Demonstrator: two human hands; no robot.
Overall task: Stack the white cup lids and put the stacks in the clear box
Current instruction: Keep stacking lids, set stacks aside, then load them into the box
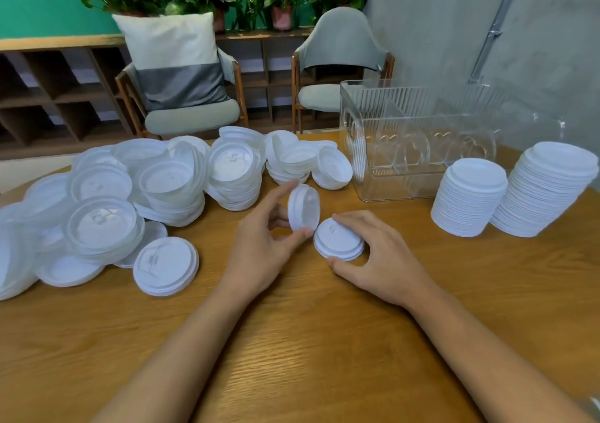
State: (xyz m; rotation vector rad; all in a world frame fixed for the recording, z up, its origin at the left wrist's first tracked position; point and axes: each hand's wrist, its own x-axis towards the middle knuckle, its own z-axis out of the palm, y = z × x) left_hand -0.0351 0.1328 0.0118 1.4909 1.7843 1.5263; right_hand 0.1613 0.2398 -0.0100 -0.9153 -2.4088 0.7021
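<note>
One wide-angle camera, worn on the person's head, looks forward and down from close above the wooden table (324, 357), in front of the clear box (383, 175) and left of it, facing chairs (191, 115) behind the box.

A single white lid (303, 208) is held on edge, pinched between the thumb and fingers of the left hand (263, 250), just above the wooden worktop (292, 341). Just to its right, a low stack of lids (339, 240) lying flat on the worktop is gripped at the rim by the right hand (383, 257). A loose heap of lids (156, 188) is spread across the far left. At the right, a tall stack (469, 198) and a taller stack (545, 192) are stood side by side, with the clear box (406, 140) set just behind them.
</note>
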